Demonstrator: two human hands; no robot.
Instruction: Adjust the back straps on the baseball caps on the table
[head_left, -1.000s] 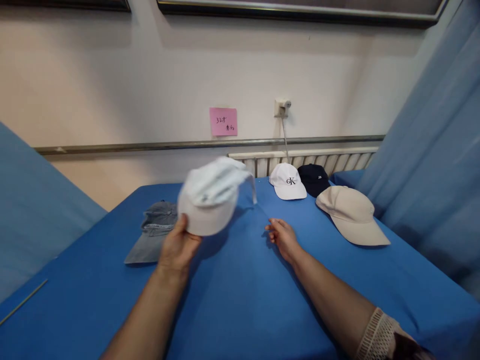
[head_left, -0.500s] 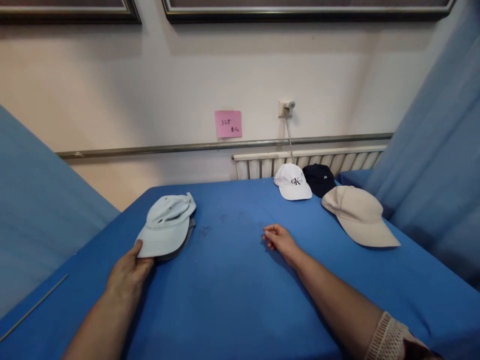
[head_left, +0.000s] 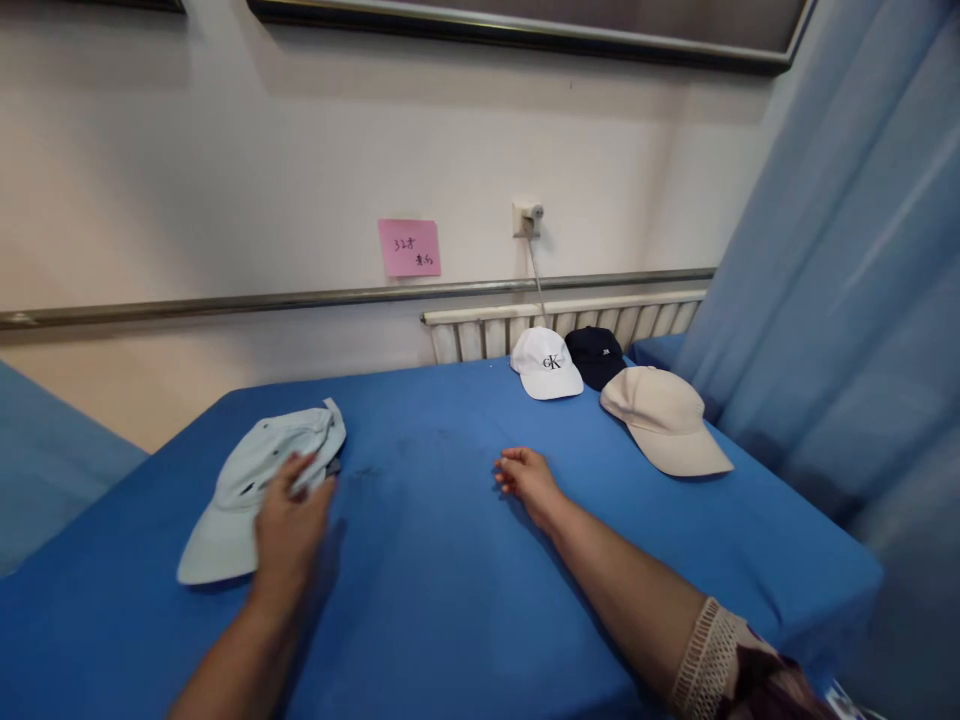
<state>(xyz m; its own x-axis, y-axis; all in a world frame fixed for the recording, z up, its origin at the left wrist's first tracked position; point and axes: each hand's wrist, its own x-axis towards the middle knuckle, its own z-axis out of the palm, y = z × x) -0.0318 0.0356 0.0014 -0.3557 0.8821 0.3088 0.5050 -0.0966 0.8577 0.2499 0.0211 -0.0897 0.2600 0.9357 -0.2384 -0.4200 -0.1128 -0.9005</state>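
Note:
A light blue cap (head_left: 289, 440) lies on the left of the blue-covered table (head_left: 420, 600), its brim toward the near left. A small piece of a dark grey cap (head_left: 334, 466) shows under its right edge; the rest is hidden. My left hand (head_left: 292, 515), slightly blurred, is over the right side of the light blue cap with its fingers apart and not gripping it. Whether the fingertips touch the cloth, I cannot tell. My right hand (head_left: 529, 485) rests near the table's middle, fingers loosely curled and a little apart, with nothing in it.
At the back right sit a white cap (head_left: 546, 362) with dark letters, a navy cap (head_left: 595, 355) and a beige cap (head_left: 664, 415). Behind the table are a radiator (head_left: 480, 335) and a metal pipe (head_left: 315, 298). Blue curtains (head_left: 840, 250) hang at both sides.
My left hand has let go of the light blue cap's brim and moved over its right side. The cap has turned, covering most of the grey one. The view has swung right.

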